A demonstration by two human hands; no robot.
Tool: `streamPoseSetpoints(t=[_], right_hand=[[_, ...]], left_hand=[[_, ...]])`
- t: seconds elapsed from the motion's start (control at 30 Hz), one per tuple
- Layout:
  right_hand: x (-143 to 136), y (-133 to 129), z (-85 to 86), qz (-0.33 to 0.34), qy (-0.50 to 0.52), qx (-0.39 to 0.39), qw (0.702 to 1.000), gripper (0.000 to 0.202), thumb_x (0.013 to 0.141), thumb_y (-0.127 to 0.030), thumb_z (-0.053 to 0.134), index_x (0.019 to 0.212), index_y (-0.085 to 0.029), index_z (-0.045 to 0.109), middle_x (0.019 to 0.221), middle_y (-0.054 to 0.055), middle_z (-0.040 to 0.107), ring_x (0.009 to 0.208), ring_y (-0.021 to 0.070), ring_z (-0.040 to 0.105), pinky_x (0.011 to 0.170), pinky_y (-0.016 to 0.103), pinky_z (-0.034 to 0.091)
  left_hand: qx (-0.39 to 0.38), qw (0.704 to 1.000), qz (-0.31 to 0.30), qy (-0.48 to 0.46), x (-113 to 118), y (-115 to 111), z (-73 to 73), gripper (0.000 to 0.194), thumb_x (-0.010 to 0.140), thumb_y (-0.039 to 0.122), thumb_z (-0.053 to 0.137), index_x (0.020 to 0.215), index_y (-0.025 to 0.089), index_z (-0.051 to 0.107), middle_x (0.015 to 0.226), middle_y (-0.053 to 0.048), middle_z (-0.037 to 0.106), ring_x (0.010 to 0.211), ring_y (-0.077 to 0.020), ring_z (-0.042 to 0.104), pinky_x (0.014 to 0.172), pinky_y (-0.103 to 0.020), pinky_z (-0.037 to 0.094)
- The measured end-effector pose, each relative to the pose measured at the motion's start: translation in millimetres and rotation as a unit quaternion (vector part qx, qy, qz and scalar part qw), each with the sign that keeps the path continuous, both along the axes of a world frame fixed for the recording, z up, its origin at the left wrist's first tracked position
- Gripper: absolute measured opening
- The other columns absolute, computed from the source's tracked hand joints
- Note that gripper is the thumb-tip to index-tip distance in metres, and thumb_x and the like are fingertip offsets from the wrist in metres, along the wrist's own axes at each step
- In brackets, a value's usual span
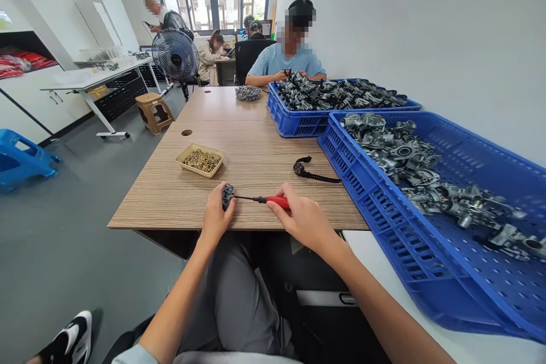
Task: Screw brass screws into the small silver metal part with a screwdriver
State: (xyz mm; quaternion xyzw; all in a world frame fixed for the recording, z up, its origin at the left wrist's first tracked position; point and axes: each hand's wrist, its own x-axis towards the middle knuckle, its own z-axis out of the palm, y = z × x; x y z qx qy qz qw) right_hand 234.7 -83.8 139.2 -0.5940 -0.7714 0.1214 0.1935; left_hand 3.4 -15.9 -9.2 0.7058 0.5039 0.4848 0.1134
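Near the front edge of the wooden table (pixel 247 148), my left hand (pixel 216 211) is closed round a small dark metal part (pixel 227 197). My right hand (pixel 298 210) grips the red handle of a screwdriver (pixel 278 201). Its thin shaft points left, and the tip meets the side of the metal part facing it. Beyond my left hand is a cream tray (pixel 181 164) of small brass-coloured and dark pieces. A black wristwatch (pixel 299 168) lies beyond my right hand.
On the right, one blue crate (pixel 384 210) holds silvery metal parts; another (pixel 294 121) behind it holds darker parts. A clear container (pixel 248 93) stands at the table's far end, near a person in a blue shirt (pixel 277 60). A fan (pixel 176 57) and stool (pixel 154 114) stand left.
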Motion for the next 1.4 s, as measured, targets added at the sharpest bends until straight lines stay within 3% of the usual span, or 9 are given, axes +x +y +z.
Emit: streamPoseSetpoints(t=[0.13, 0.33, 0.53, 0.73, 0.9, 1.1, 1.27, 1.4], right_hand=[[0.8, -1.9, -0.1, 0.058, 0.036, 0.003, 0.998, 0.017, 0.102, -0.033, 0.055, 0.114, -0.026, 0.046, 0.103, 0.003, 0.075, 0.086, 0.0247, 0.072, 0.072, 0.03, 0.041], [-0.9, 1.6, -3.2, -0.024, 0.009, 0.006, 1.0, 0.018, 0.104, -0.042, 0.05, 0.1, -0.025, 0.048, 0.083, 0.003, 0.073, 0.075, 0.0263, 0.071, 0.066, 0.03, 0.036], [-1.0, -2.2, -1.2, 0.046, 0.041, 0.003, 0.998, 0.014, 0.102, -0.034, 0.054, 0.111, -0.026, 0.047, 0.099, 0.003, 0.075, 0.085, 0.0248, 0.072, 0.071, 0.03, 0.04], [-1.9, -0.5, -0.9, -0.027, 0.004, -0.006, 1.0, 0.018, 0.105, -0.042, 0.049, 0.101, -0.025, 0.047, 0.086, 0.003, 0.073, 0.079, 0.0277, 0.071, 0.066, 0.031, 0.035], [-0.8, -2.4, 0.0, 0.042, 0.039, -0.008, 0.998, 0.013, 0.102, -0.033, 0.054, 0.109, -0.026, 0.046, 0.096, 0.002, 0.074, 0.082, 0.0242, 0.071, 0.069, 0.029, 0.039], [-1.9, -1.5, 0.3, -0.009, 0.014, -0.011, 1.0, 0.015, 0.104, -0.039, 0.051, 0.103, -0.025, 0.048, 0.089, 0.004, 0.074, 0.08, 0.0263, 0.071, 0.067, 0.03, 0.037], [-1.5, -2.6, -0.6, 0.061, 0.045, -0.01, 0.997, 0.013, 0.101, -0.033, 0.054, 0.11, -0.026, 0.047, 0.091, 0.001, 0.073, 0.078, 0.023, 0.069, 0.07, 0.029, 0.039], [-1.0, -2.5, -1.3, 0.039, 0.049, -0.009, 0.998, 0.011, 0.102, -0.034, 0.053, 0.106, -0.026, 0.047, 0.093, 0.002, 0.073, 0.079, 0.024, 0.069, 0.069, 0.03, 0.038]], left_hand=[[0.0, 1.0, 0.002, 0.0, 0.1, -0.1, -0.9, 0.045, 0.1, 0.03, 0.057, 0.143, 0.02, 0.048, 0.136, -0.016, 0.063, 0.129, -0.0295, 0.059, 0.112, -0.05, 0.048], [-0.001, 1.0, -0.002, -0.001, -0.4, 0.1, -1.2, 0.045, 0.099, 0.028, 0.056, 0.143, 0.019, 0.048, 0.136, -0.016, 0.062, 0.129, -0.0299, 0.059, 0.112, -0.051, 0.048], [0.002, 1.0, -0.001, 0.002, -0.7, 0.0, -0.5, 0.045, 0.099, 0.028, 0.057, 0.142, 0.019, 0.048, 0.136, -0.017, 0.063, 0.128, -0.0298, 0.059, 0.111, -0.05, 0.049], [0.003, 1.0, 0.002, -0.001, -0.1, 0.4, -2.1, 0.045, 0.099, 0.029, 0.058, 0.142, 0.018, 0.049, 0.135, -0.016, 0.063, 0.128, -0.0305, 0.059, 0.111, -0.05, 0.049], [0.009, 1.0, 0.002, 0.001, -0.6, 1.0, -3.6, 0.046, 0.099, 0.028, 0.058, 0.143, 0.019, 0.048, 0.135, -0.016, 0.063, 0.128, -0.0297, 0.059, 0.111, -0.05, 0.049], [0.007, 1.0, 0.005, 0.001, -0.1, 0.9, -2.8, 0.045, 0.1, 0.031, 0.058, 0.142, 0.019, 0.049, 0.135, -0.016, 0.063, 0.128, -0.0294, 0.06, 0.11, -0.049, 0.049], [0.008, 1.0, 0.004, 0.001, 0.2, 0.6, -2.9, 0.045, 0.101, 0.032, 0.057, 0.143, 0.02, 0.048, 0.135, -0.016, 0.063, 0.127, -0.0293, 0.06, 0.111, -0.049, 0.049], [0.004, 1.0, 0.004, 0.001, -0.2, 0.7, -3.5, 0.044, 0.101, 0.032, 0.056, 0.143, 0.02, 0.048, 0.136, -0.016, 0.063, 0.128, -0.0299, 0.059, 0.111, -0.05, 0.048]])
